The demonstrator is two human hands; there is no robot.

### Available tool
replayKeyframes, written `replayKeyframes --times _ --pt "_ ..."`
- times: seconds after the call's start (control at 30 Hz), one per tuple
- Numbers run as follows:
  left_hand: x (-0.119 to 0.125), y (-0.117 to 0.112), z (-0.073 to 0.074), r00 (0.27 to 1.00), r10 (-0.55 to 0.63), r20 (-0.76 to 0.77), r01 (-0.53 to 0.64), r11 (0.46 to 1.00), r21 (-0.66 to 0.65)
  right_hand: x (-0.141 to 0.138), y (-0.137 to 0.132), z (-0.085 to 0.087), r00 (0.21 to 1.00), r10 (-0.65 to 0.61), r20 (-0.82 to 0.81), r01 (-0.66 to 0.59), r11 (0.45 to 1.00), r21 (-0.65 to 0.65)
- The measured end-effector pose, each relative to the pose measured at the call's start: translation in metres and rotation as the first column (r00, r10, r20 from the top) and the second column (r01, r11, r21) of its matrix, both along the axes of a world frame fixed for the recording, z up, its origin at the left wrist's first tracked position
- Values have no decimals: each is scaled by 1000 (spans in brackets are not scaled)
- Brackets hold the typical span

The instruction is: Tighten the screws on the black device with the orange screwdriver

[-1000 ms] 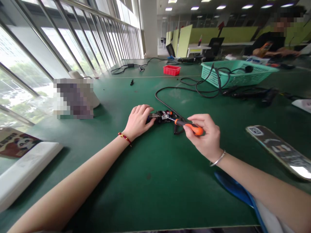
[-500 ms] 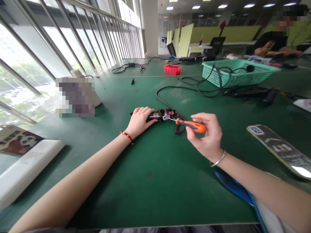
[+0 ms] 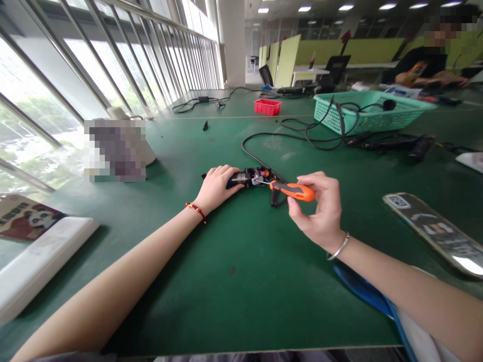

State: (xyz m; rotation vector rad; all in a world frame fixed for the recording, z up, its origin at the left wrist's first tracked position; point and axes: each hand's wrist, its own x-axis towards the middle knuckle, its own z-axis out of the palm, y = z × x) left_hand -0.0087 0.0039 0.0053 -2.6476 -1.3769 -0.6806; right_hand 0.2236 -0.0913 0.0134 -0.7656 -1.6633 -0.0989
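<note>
The step in hand looks like screwdriver work on the exposed end of a slim, dark, tube-shaped device with bared inner parts, which lies on the dark green, smooth-topped counter directly ahead of the person. The left hand rests over the device's left part, its fingers curled down around the tube and the thumb along the near side, apparently bracing it; the fingers' far undersides are hidden. The right hand has an orange-and-grey handled screwdriver with a thin metal shaft, the thumb and forefinger parted by about the handle's thickness in a light hold, the palm well clear. The shaft points left into the bared parts, beside a small pale grey piece; whether the tip sits in a screw is too small to tell. A black, rubbery-looking cable runs down to the device's right end. The next move seems to call for steady pressure from the left hand, the shaft lined up, and small finger turns of the handle.
</note>
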Motion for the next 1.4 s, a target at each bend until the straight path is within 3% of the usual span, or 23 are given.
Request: replayKeyframes --times 0.17,0.33,0.53,0.73,0.9,1.03,1.2,1.3,1.4 --pt "0 -1 0 1000 0 2 0 1000 7 0 -3 1 999 -26 47 31 993 -110" --pt "0 -1 0 1000 0 3 0 1000 9 -1 -1 1 1000 -8 6 8 1000 8" --pt "1 -1 0 1000 3 -1 -3 1000 5 -1 -4 4 992 -64 106 70 996 -50" --pt "0 -1 0 1000 2 -2 -2 1000 1 -1 -3 10 985 -5 172 -4 999 51" --pt "0 -1 1 1000 -1 -11 1 1000 11 -1 -3 13 975 2 221 -15 998 56" --pt "0 -2 1 1000 6 -11 -7 1000 -2 2 -1 12 989 -53 137 56 998 -20" --pt "0 -2 1 1000 9 -16 -9 1000 -9 10 7 9 989 -135 -57 120 970 -209" --pt "0 -2 1 1000 6 -28 -6 1000 11 17 17 6 949 -172 -263 88 949 -303" --pt "0 -1 -1 999 14 -50 -11 999 47 23 24 2 931 -178 -318 78 949 -305"
